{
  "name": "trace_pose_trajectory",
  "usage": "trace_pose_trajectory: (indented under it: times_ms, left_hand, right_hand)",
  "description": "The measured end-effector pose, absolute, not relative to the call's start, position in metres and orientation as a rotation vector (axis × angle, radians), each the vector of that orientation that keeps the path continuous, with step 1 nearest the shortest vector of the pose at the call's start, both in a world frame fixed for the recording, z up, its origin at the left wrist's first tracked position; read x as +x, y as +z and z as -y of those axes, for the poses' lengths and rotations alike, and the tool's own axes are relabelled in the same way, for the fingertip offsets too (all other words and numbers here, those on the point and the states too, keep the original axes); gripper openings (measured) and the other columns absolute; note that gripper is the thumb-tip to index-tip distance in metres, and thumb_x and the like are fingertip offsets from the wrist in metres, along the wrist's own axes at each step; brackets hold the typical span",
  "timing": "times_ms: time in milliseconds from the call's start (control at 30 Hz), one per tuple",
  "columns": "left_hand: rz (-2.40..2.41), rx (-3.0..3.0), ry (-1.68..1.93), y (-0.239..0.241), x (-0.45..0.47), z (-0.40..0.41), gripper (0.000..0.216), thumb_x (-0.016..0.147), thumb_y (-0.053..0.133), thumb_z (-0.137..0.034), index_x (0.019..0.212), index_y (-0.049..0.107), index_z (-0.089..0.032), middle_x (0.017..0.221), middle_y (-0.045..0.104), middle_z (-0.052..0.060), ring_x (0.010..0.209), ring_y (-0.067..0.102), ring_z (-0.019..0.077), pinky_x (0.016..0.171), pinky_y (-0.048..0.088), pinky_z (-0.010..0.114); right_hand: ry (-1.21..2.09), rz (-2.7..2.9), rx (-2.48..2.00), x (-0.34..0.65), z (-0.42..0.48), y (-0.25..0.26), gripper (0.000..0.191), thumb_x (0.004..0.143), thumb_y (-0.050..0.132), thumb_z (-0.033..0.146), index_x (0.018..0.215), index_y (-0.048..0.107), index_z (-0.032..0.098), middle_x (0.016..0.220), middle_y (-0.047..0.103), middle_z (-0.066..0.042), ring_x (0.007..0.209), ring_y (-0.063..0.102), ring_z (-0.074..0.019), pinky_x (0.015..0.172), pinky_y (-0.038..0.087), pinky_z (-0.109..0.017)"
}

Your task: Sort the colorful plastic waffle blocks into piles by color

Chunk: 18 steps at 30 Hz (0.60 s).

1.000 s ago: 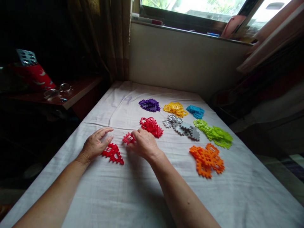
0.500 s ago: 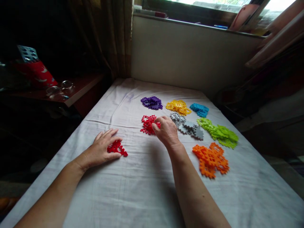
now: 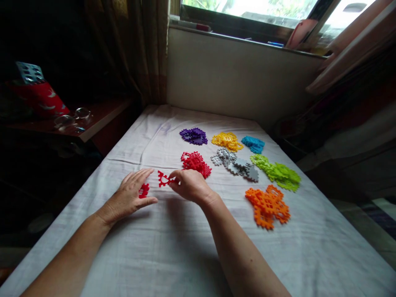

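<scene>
Location type: room in a home; exact room function cannot be determined. Indicators: window [image 3: 247, 16] with greenery outside; long brown curtain [image 3: 153, 57] beside it; loose fabrics [image 3: 346, 57] hanging at right; dark wooden side surface [image 3: 103, 117] carrying eyeglasses [image 3: 65, 121] and a red patterned container [image 3: 46, 99], with a blister-like pack [image 3: 29, 72] projecting from the latter; broad flat surface under a creased pale cloth [image 3: 139, 255]; toy-like toothed plastic pieces [image 3: 268, 207] in colour-sorted piles upon it; illumination: daylight, with dim corners.
</scene>
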<state>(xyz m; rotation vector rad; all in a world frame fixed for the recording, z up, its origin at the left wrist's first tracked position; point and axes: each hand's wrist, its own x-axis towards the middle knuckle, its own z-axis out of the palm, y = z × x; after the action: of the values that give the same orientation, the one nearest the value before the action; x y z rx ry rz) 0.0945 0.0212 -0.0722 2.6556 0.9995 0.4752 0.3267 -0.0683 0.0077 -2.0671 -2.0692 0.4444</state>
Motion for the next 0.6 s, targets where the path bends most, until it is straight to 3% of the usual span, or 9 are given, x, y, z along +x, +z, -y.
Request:
trace_pose_trajectory:
  times_ms: [67, 167, 333, 467, 600]
  left_hand:
    - [-1.112, 2.701, 0.426, -0.074, 0.084, -0.025, 0.092, 0.068, 0.064, -0.076, 0.142, 0.051, -0.022, 0.156, 0.043, 0.015, 0.144, 0.038, 0.0365, 0.12, 0.024, 0.056]
    - [-1.23, 2.728, 0.366, -0.077, 0.071, -0.031, 0.08, 0.062, 0.069, -0.072, 0.126, 0.064, -0.025, 0.156, 0.043, 0.013, 0.146, 0.032, 0.0421, 0.12, 0.019, 0.061]
    - [-1.231, 2.721, 0.306, -0.076, 0.065, -0.033, 0.064, 0.064, 0.067, -0.071, 0.11, 0.07, -0.026, 0.149, 0.052, 0.011, 0.141, 0.04, 0.0412, 0.119, 0.023, 0.06]
    - [-1.196, 2.703, 0.348, -0.07, 0.074, -0.03, 0.065, 0.069, 0.064, -0.071, 0.116, 0.067, -0.026, 0.146, 0.055, 0.011, 0.137, 0.047, 0.0359, 0.119, 0.028, 0.055]
    - [-1.156, 2.638, 0.437, -0.068, 0.098, -0.024, 0.067, 0.077, 0.06, -0.068, 0.127, 0.061, -0.024, 0.143, 0.059, 0.012, 0.133, 0.052, 0.0306, 0.118, 0.031, 0.051]
  right_hand:
    - [0.321, 1.872, -2.189, 0.345, 0.067, 0.006, 0.022, 0.091, 0.057, 0.036, 0.104, 0.074, 0.03, 0.094, 0.077, -0.001, 0.087, 0.069, -0.0181, 0.072, 0.046, -0.026]
    - [0.154, 1.596, -2.324, 0.373, 0.066, 0.001, 0.027, 0.092, 0.057, 0.04, 0.11, 0.073, 0.029, 0.108, 0.074, -0.004, 0.096, 0.067, -0.0192, 0.078, 0.047, -0.027]
    - [0.122, 1.475, -2.4, 0.394, 0.065, -0.012, 0.031, 0.091, 0.059, 0.038, 0.116, 0.073, 0.025, 0.118, 0.069, -0.008, 0.106, 0.064, -0.0218, 0.09, 0.048, -0.031]
    - [0.109, 1.411, -2.335, 0.405, 0.065, -0.019, 0.038, 0.09, 0.061, 0.04, 0.122, 0.07, 0.023, 0.117, 0.07, -0.008, 0.102, 0.065, -0.0206, 0.088, 0.049, -0.031]
    - [0.141, 1.274, -2.281, 0.422, 0.068, -0.019, 0.031, 0.09, 0.058, 0.037, 0.113, 0.073, 0.022, 0.11, 0.073, -0.005, 0.086, 0.067, -0.0156, 0.081, 0.049, -0.027]
